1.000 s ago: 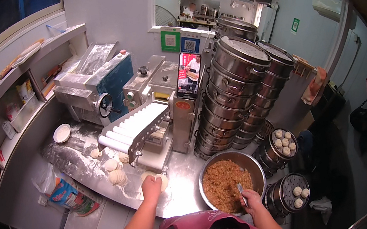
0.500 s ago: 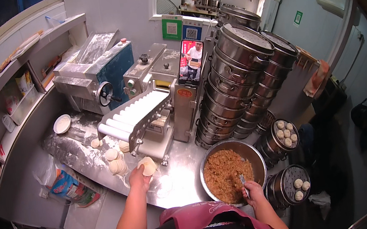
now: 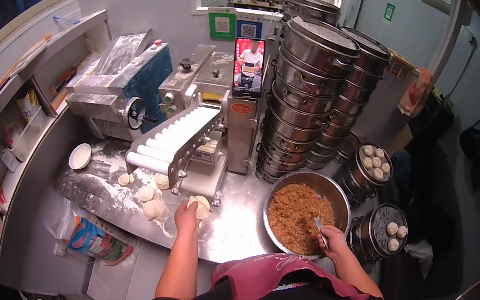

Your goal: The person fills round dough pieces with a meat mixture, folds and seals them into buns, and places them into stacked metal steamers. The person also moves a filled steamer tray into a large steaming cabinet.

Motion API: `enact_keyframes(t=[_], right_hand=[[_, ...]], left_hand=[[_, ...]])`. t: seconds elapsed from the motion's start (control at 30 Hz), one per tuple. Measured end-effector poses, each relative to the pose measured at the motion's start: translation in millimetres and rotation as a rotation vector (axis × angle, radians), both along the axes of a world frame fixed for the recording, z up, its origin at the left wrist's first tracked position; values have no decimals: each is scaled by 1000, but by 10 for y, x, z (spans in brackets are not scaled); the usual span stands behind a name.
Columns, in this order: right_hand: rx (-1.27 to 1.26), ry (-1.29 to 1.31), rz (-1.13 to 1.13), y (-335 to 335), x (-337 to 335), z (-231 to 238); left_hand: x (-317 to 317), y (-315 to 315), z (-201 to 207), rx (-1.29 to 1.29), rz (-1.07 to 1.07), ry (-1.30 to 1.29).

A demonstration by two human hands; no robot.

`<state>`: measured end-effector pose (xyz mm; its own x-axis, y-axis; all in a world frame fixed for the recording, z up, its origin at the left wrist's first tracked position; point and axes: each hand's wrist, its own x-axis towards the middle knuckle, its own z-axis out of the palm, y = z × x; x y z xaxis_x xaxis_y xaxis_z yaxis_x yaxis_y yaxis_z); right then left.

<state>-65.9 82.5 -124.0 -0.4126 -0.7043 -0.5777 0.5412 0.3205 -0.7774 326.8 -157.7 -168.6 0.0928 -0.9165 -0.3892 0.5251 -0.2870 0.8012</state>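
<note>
My left hand [image 3: 186, 217] is closed on the edge of a round dough wrapper [image 3: 202, 206], held above the metal table in front of the roller machine. In my right hand [image 3: 333, 240] is the handle of a small metal filling spatula [image 3: 319, 223]. Its lower end is sunk in the brown minced filling [image 3: 293, 214], so the blade is hidden. The filling lies in a wide steel bowl [image 3: 340, 197] at the table's near right. Left of my left hand, several more wrappers [image 3: 153, 209] lie stacked and overlapping on the floured surface.
A dough machine with white rollers [image 3: 172, 137] stands at the table's middle, a phone [image 3: 248, 66] above it. Tall steamer stacks [image 3: 301, 102] rise behind the bowl. Right of it, a steamer tray [image 3: 378, 223] holds a few buns. A white flour bowl [image 3: 80, 156] sits far left.
The wrapper in my left hand now looks more curled and sits slightly further right. My right hand keeps its hold on the spatula in the filling. The whole view has shifted a little.
</note>
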Motion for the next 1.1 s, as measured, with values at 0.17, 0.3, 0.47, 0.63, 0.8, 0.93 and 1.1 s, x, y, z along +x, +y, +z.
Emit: enact_keyframes(t=[0.17,0.3,0.47,0.63,0.8,0.93,1.1], right_hand=[[36,-5,-10,3,2,-32],[1,-25,-5,12,12,-23],[11,8,-14,54,33,-11],[4,92,9,41,-23,-95],[14,22,-12,74,-60,-111],[37,45,6,88,-28,-55],[28,76,-15,56,30,22]], left_hand=[[-9,-36,-129,143,27,154],[-34,-43,-122,135,31,163],[-76,42,7,35,-36,-234],[-156,10,177,-141,-66,-441],[-42,-16,417,-20,-103,129],[-142,95,547,109,-191,513],[-643,373,575,219,-372,510]])
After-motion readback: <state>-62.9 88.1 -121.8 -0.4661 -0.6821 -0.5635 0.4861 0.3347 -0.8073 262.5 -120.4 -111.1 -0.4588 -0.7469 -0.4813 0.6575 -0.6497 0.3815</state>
